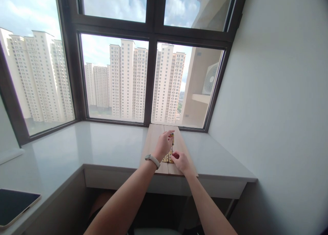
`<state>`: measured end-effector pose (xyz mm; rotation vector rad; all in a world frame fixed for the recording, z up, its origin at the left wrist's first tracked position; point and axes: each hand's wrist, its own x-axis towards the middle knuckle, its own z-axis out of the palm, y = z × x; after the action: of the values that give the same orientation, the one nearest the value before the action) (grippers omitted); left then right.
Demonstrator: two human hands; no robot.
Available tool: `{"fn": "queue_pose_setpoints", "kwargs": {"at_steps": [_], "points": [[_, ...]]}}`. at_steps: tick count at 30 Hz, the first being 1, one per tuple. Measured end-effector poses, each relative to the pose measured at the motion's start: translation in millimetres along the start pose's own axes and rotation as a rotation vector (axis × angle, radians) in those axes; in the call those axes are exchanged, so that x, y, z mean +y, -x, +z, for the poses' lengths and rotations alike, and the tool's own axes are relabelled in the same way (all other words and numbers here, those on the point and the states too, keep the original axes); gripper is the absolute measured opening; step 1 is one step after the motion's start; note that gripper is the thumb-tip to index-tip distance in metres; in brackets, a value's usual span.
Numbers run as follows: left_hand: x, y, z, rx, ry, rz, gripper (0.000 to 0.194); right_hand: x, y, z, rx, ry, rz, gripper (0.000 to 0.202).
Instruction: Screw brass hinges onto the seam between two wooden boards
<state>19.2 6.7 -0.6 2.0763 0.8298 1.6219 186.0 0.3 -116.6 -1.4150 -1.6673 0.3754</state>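
My left hand (164, 144), with a watch (153, 160) on its wrist, is closed round the yellow and black handle of a screwdriver (172, 139). The screwdriver stands upright, its thin shaft pointing down. My right hand (180, 161) is pinched near the shaft's lower end; what its fingertips hold is too small to make out. Beneath and between the hands, a gold-coloured metal hinge (167, 158) lies on a light wooden board (150, 149). My right fingers partly cover the hinge.
The board rests on a white windowsill counter (115, 146), reaching from the front edge to the window frame (151, 74). A dark tablet (15, 206) lies at the far left. A white wall (276, 91) rises on the right.
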Motion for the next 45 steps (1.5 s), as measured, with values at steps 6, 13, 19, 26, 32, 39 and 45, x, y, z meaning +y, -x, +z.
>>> {"fn": "queue_pose_setpoints", "kwargs": {"at_steps": [6,13,19,26,32,39,45], "points": [[4.1,0.0,-0.6,-0.008,0.005,0.033,0.024,1.6,-0.7,0.8,0.008,0.016,-0.002,0.022],[8.8,-2.3,2.0,0.014,0.002,0.020,0.022,-5.4,2.1,-2.0,0.001,0.008,0.001,0.021],[9.4,0.1,5.1,0.011,-0.015,0.039,0.020,-5.7,1.2,-1.4,0.003,0.020,0.008,0.021],[5.2,-1.3,7.5,0.001,0.019,0.032,0.024,-6.9,2.1,-1.8,0.010,0.036,0.011,0.022],[7.4,1.3,4.4,-0.001,0.010,0.061,0.029,-6.4,2.5,-1.7,-0.001,0.019,0.024,0.023],[10.9,3.4,5.7,0.030,-0.003,0.046,0.018,-5.2,2.0,-1.0,0.007,0.037,-0.003,0.023],[11.7,3.8,7.5,-0.003,-0.019,0.056,0.031,-5.1,2.2,-0.7,0.014,0.051,-0.005,0.022]]}}
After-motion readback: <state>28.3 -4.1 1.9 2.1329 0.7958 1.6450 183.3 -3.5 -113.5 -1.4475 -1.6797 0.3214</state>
